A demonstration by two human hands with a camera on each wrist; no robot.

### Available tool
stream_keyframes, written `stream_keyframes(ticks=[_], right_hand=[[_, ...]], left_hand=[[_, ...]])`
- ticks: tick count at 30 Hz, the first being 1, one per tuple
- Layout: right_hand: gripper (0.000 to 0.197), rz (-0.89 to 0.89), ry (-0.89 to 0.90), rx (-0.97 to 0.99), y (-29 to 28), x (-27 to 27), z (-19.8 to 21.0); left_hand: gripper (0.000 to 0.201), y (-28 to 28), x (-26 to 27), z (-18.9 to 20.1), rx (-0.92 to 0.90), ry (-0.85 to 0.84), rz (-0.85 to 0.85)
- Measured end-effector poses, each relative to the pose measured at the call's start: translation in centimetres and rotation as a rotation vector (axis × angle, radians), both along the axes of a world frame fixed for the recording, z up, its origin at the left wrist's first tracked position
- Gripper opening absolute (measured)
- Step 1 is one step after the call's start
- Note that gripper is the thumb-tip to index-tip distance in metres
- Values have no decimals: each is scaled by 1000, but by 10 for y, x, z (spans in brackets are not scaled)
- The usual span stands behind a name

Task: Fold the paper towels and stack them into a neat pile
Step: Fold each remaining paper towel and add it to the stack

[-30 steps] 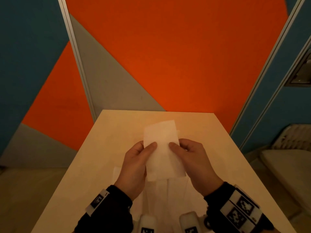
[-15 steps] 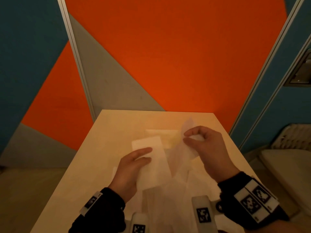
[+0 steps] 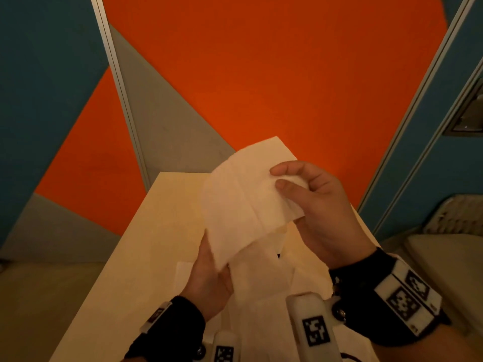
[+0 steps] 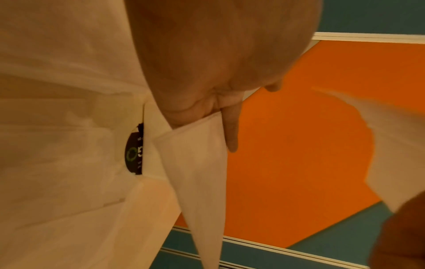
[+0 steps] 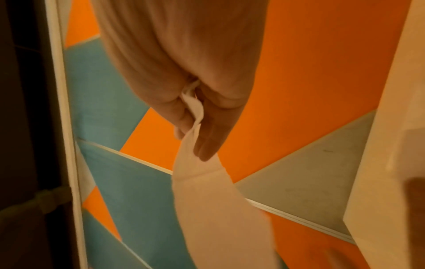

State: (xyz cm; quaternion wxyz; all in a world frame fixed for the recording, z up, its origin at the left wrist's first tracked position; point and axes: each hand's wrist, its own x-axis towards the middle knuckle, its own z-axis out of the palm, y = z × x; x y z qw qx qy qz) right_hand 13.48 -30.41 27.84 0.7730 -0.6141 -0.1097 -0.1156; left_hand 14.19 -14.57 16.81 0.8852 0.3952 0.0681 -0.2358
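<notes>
1. Head view: a white creased paper towel sheet [image 3: 243, 197] is held in the air above the pale wooden table [image 3: 162, 231]. More white sheets [image 3: 261, 288] lie flat on the table below.
2. Right hand [image 3: 321, 205]: thumb and forefinger pinch the sheet's right edge; the right wrist view shows the bunched edge [image 5: 193, 109] between the fingers.
3. Left hand [image 3: 209, 278]: grips the lower left corner.
4. Left wrist view only: a dark round label [image 4: 134, 151] shows among the flat sheets.
5. Long axis: runs from lower left to upper right, tilted away from the person.
</notes>
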Motion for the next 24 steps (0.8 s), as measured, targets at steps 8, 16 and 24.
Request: stream_keyframes(ticks=[8,16,24], right_hand=[[26,-139,197,-67,-18,-2,-52],[23,-204,252,-71,-33,-9,-68],[31,-206,212,-169,-38,-11,-66]], left_hand=[[64,0,4,20,-144,-81,105],[28,-7,1,28,114,-265,147],[19,-10,1,27,230,-334,183]])
